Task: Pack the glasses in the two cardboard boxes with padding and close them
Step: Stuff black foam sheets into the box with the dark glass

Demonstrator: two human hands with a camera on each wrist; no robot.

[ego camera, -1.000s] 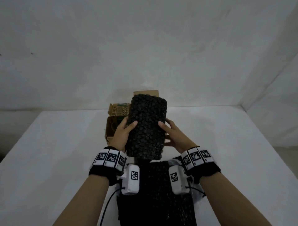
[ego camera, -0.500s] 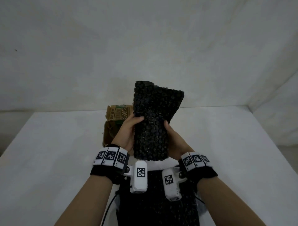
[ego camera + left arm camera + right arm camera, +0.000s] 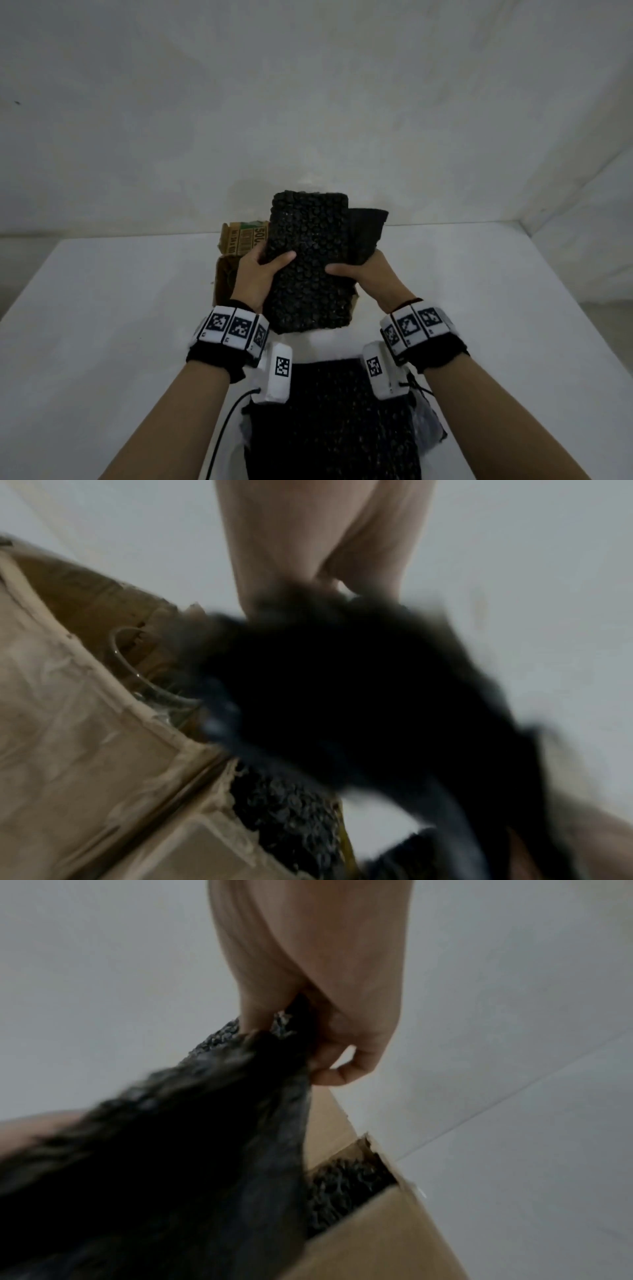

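Both forearms extended forward; left hand (image 3: 257, 279) and right hand (image 3: 370, 278) raised, fingers curled, thumbs facing inward.

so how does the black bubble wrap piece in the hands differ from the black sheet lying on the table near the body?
The held bubble wrap piece is raised upright over the cardboard box; the sheet on the table lies flat. The held piece is folded or bundled, with a flap at its right; the sheet is spread out. The left hand and right hand grip the held piece; nothing touches the sheet. Both are black and bubbled.
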